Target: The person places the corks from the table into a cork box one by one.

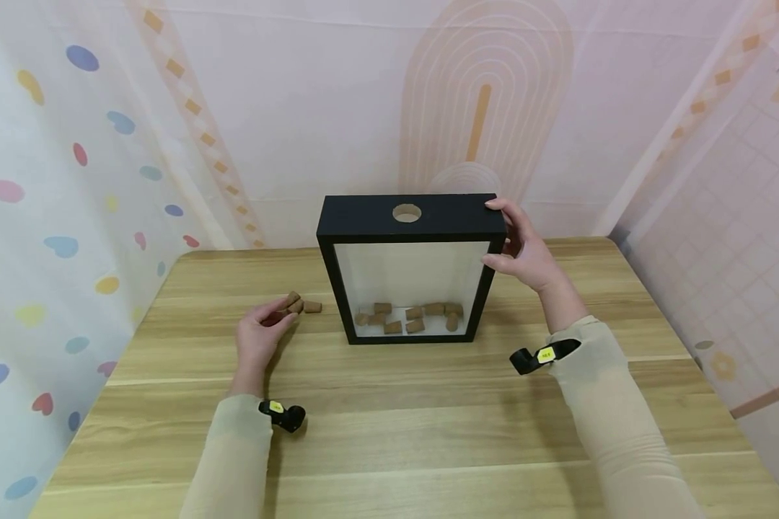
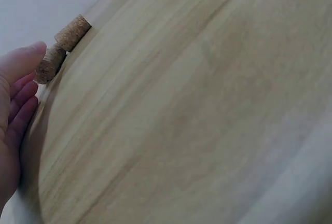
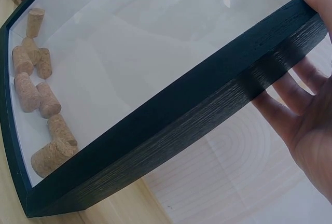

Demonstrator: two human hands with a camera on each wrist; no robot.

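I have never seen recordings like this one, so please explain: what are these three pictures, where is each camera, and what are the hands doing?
No machine here: a person works with two bare hands and wears three cameras. The head view looks down from the forehead; the other two views come from small cameras strapped to each wrist.

On the wooden table stands a black frame box with a clear front and a round hole on top. Several corks lie inside, at the bottom.

The right hand steadies the box at its upper right corner, fingers straight. The left hand reaches a few loose corks on the table, left of the box; its fingertips are at them, but whether it already pinches one is unclear.
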